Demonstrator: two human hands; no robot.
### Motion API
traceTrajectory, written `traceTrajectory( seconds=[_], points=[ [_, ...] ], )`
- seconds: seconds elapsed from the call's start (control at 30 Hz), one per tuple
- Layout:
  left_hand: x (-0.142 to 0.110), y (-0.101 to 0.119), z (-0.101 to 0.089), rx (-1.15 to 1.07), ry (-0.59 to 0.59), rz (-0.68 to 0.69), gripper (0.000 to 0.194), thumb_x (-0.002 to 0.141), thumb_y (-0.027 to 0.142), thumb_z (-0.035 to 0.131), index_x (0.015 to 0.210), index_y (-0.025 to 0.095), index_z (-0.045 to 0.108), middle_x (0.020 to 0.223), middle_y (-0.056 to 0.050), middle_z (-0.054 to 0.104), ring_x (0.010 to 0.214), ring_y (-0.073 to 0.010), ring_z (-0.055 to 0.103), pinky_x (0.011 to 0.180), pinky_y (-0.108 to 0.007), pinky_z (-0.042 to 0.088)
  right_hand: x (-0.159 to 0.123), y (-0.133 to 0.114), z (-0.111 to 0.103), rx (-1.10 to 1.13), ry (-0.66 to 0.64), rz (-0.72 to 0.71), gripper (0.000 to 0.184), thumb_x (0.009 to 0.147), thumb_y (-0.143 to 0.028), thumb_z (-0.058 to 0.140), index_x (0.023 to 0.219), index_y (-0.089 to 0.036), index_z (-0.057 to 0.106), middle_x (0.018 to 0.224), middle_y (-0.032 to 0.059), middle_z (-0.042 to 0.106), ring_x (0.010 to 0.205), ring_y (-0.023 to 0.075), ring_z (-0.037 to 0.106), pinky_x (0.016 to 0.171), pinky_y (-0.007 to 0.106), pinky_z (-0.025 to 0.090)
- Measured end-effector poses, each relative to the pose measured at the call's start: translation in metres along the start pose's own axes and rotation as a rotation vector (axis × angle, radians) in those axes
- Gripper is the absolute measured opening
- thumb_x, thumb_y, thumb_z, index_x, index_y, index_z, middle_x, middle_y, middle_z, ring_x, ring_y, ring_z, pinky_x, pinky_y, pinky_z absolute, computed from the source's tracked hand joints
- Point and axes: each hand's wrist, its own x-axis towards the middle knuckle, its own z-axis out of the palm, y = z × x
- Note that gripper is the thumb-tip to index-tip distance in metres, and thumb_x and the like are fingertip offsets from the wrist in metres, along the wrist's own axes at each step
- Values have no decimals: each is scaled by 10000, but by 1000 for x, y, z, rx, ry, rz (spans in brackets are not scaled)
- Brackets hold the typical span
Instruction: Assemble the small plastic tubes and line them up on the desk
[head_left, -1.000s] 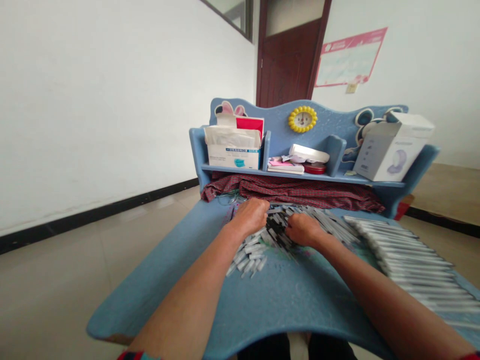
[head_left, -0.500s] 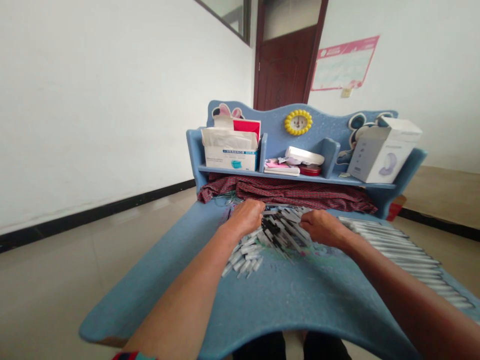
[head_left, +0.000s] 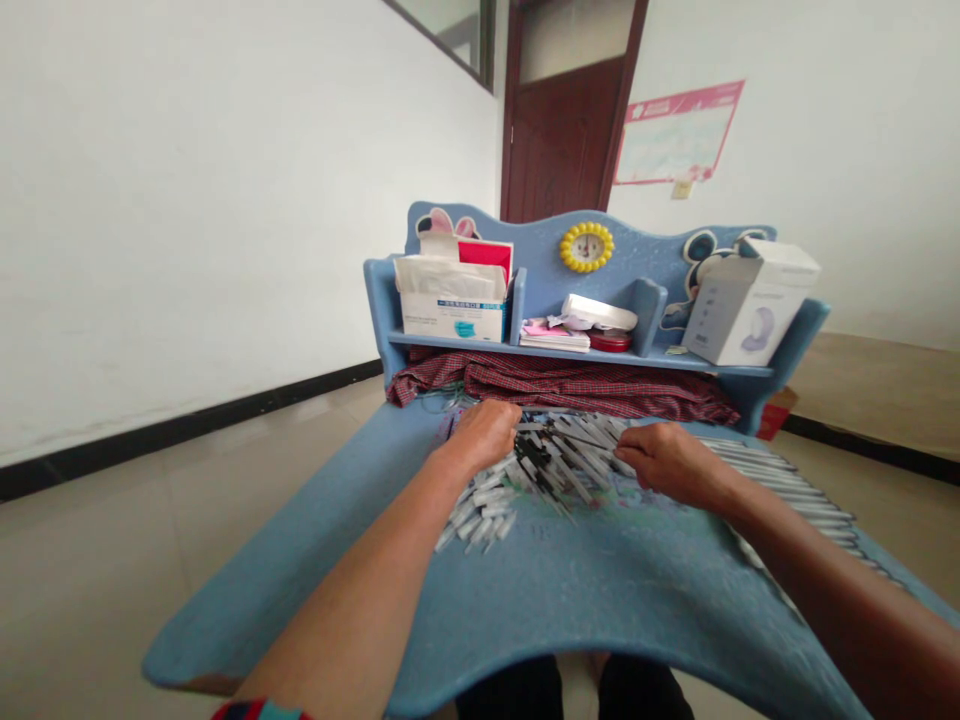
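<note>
My left hand [head_left: 491, 430] is closed at the left edge of a pile of thin clear-and-black plastic sticks [head_left: 577, 468], which look like pen parts. My right hand [head_left: 664, 458] is closed in a pinch off the pile's right side. A thin stick [head_left: 574, 437] seems to stretch between the two hands, above the pile. Short pale plastic pieces [head_left: 484, 515], perhaps caps, lie in a heap below my left hand. Beyond my right forearm, long clear tubes [head_left: 787, 485] lie side by side in a row, partly hidden by the arm.
A blue desk [head_left: 570, 590] with a curved front edge carries everything. Rolled checked cloth [head_left: 570, 385] lies along its back. The shelf above holds a mask box [head_left: 450, 305], a white case [head_left: 600, 311], a red tin [head_left: 609, 342] and a white carton [head_left: 750, 305].
My right hand has moved right, away from my left hand, and the thin stick between them now shows. My left hand stays almost in place. The view has shifted slightly.
</note>
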Motion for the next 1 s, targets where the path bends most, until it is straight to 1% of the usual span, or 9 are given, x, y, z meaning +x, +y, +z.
traceTrajectory(
  seconds=[0.27, 0.47, 0.63, 0.8, 1.0],
  points=[
    [-2, 1, -2, 8, -9, -33, 214, 759, 195, 464, 845, 169, 658, 834, -124, 669, 810, -242, 628, 674, -307, 438, 3, 4, 4, -18, 17, 8, 289, 829, -287, 393, 589, -182, 516, 557, 14, 547, 513, 101, 462, 526, 214, 286],
    [1, 1, 2, 7, -3, 19, 215, 749, 169, 459, 824, 174, 661, 800, -112, 671, 787, -231, 628, 651, -289, 428, 4, 3, 5, -45, 1, -15, 290, 834, -277, 389, 593, -179, 518, 573, 16, 546, 529, 97, 462, 546, 212, 291],
    [-1, 2, -2, -14, -14, 38, 200, 741, 161, 463, 785, 174, 658, 784, -108, 668, 766, -219, 620, 628, -274, 407, 3, 4, -1, -56, -6, -19, 287, 836, -272, 382, 606, -181, 528, 558, 11, 533, 506, 95, 448, 523, 209, 283],
    [-2, 3, -6, -89, -32, 105, 181, 713, 140, 474, 743, 179, 649, 730, -67, 652, 697, -175, 592, 602, -240, 374, 2, 5, -4, -73, 5, -46, 287, 837, -266, 383, 606, -179, 531, 556, 12, 537, 507, 96, 460, 524, 208, 292],
    [2, 2, -1, -250, -30, 237, 138, 677, 139, 507, 697, 170, 639, 645, -10, 620, 629, -129, 553, 564, -200, 342, 0, -1, -7, -12, 0, -79, 288, 840, -278, 396, 630, -176, 565, 573, 17, 577, 525, 104, 498, 538, 208, 319]
  ],
)
